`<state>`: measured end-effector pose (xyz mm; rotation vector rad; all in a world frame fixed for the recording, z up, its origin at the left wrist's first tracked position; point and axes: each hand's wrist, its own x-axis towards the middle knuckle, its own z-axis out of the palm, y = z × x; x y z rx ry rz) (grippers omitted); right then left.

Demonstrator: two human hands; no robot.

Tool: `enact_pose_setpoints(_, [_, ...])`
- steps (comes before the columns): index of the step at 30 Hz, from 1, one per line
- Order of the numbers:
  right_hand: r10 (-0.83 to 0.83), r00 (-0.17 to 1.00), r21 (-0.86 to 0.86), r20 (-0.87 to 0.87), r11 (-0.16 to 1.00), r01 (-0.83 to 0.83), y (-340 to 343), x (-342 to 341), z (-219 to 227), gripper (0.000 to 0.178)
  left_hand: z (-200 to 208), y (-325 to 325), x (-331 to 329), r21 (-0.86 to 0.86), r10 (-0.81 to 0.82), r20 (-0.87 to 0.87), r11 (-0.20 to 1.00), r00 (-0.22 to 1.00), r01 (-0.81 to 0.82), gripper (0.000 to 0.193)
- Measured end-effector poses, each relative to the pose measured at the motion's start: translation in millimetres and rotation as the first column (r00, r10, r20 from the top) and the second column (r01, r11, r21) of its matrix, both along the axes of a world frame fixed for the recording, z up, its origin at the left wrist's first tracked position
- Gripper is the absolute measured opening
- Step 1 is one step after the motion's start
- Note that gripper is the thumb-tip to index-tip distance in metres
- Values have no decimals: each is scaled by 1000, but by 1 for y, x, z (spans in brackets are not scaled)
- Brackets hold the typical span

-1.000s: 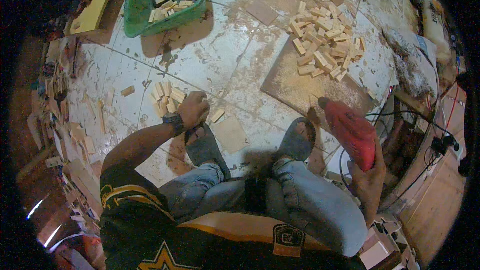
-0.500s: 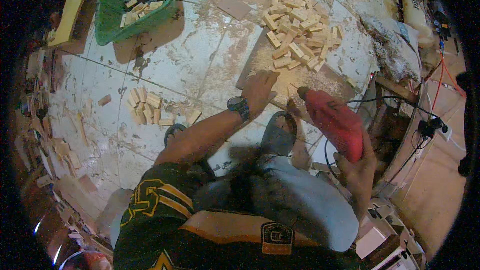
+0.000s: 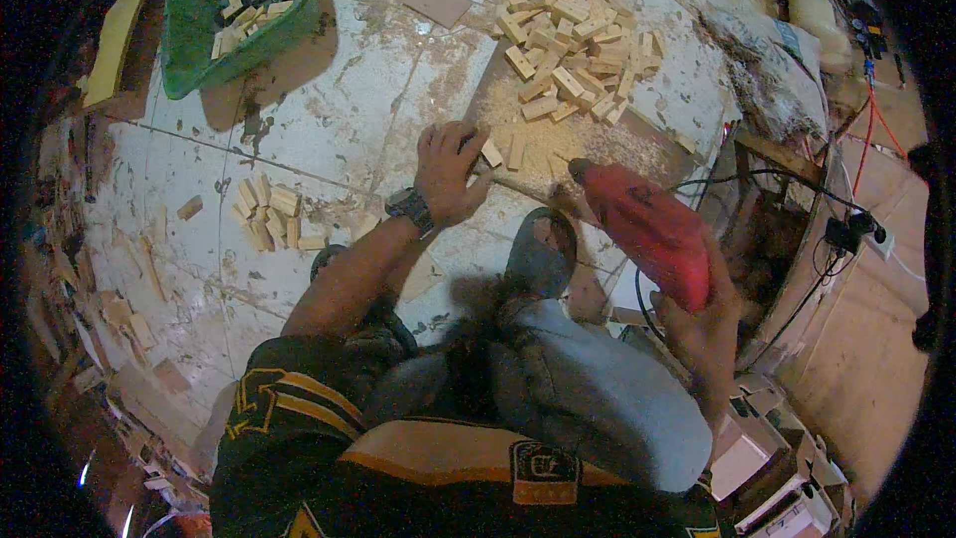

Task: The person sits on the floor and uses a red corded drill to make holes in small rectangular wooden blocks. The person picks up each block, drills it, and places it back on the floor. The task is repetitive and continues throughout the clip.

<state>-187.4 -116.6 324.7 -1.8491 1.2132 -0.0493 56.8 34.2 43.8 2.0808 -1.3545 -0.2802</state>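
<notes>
My left hand [image 3: 448, 177], with a dark watch on its wrist, is at the near left edge of a flat board [image 3: 486, 90]. Its thumb and fingers close on a small wooden block [image 3: 491, 153]. Just to the right a second wooden block [image 3: 517, 151] lies on the sawdust. In my right hand [image 3: 697, 314] is a red power drill [image 3: 642, 224], gripped at its rear. The drill's thin bit points at the sawdust, apart from the blocks. Behind, a heap of pale wooden blocks [image 3: 573, 40] covers the board's far part; some show drilled holes.
A smaller group of blocks [image 3: 264, 211] lies on the tiled floor at left. The green tub [image 3: 239, 55] at upper left holds more blocks. A black cable [image 3: 767, 172] runs right to a power socket. Wood scraps [image 3: 119, 319] line the left side; a cardboard box [image 3: 767, 448] stands lower right.
My left hand has drawn back to the left and now has a block at its fingertips; a second block shows beside it. The drill stays in my right hand. The whole view has shifted slightly.
</notes>
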Motion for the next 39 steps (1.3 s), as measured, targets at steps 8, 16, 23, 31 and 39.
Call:
enact_pose_setpoints(8, [98,995,47,-5,994,-98,5,18,12,81,5,-3,-8,47,3,11,999,1000,-4,26])
enact_pose_setpoints(16, [230,959,90,-164,972,-218,9,36,7,83,-6,-10,-45,49,156,-57,987,986,-153,24])
enact_pose_setpoints(23, [229,928,70,-295,973,-218,9,45,5,83,-9,-10,-45,-40,179,-34,983,983,-180,26])
enact_pose_setpoints(31, [304,889,65,-343,952,-300,3,55,9,78,-14,-8,-46,-77,171,-21,982,985,-172,26])
enact_pose_setpoints(39, [354,828,46,-435,927,-373,-2,81,14,75,-24,-9,-50,-109,179,-52,977,983,-183,22])
